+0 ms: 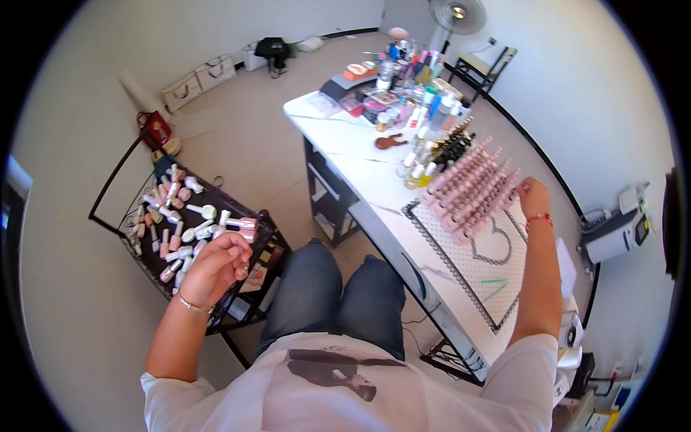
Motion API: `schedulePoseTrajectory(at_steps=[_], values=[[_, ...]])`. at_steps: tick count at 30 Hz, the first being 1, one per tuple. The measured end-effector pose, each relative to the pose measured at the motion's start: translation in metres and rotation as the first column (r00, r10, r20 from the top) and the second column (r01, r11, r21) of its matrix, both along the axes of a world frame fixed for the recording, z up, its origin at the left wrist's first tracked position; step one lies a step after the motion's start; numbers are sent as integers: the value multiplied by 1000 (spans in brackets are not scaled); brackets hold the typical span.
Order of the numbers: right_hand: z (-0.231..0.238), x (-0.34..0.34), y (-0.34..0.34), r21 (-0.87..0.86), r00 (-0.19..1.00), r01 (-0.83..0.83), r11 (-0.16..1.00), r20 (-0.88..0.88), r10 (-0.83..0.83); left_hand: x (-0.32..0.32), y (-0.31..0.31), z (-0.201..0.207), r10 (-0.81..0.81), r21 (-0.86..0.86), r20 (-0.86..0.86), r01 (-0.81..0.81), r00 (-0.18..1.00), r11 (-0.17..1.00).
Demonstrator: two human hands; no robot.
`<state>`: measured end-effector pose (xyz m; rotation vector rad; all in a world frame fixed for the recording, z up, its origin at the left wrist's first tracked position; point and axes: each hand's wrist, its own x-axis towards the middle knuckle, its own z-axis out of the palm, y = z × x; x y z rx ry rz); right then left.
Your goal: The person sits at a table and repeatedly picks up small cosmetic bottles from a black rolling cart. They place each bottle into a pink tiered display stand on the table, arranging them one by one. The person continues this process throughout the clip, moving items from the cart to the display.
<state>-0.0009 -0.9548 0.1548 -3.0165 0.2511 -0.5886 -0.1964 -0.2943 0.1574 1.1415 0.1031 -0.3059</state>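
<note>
My left hand [216,268] is raised at the near right edge of the black cart, its fingers curled toward the thumb. Whatever it may hold is hidden. Just beyond its fingertips are pink nail polish bottles [248,224] with pale caps; I cannot tell whether the hand touches them. More nail polish bottles [173,189], pink and white, lie jumbled on the cart's top tray. On the white table, pink nail polish bottles [471,189] stand in close rows. My right hand [533,196] is closed around a bottle at the right end of these rows, partly hidden by its fingers.
A white dotted mat [481,270] with dark lace trim and a heart outline lies on the table [327,133]. Behind the rows crowd dark bottles [455,147], jars and tools. A fan [458,14] and chair [484,70] stand beyond. Cables [457,356] run under the table.
</note>
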Motion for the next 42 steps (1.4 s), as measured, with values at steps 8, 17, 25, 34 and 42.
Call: schedulePoseTrajectory(at_steps=[8, 17, 25, 34, 42], values=[[11, -19, 5, -58, 998, -56, 997, 4, 56, 11, 94, 5, 289, 245, 144, -317, 946, 916], [57, -55, 131, 212, 945, -320, 923, -1, 328, 4, 370, -121, 471, 920, 356, -213, 807, -330], [81, -97, 187, 597, 832, -382, 705, -110, 544, 41, 311, -110, 432, 698, 44, 281, 901, -658], [86, -107, 189, 687, 808, -306, 659, -178, 561, 52, 331, -127, 506, 731, 103, 280, 856, -622], [83, -112, 185, 718, 804, -288, 634, -179, 568, 61, 321, -123, 557, 745, 80, 322, 827, -585]])
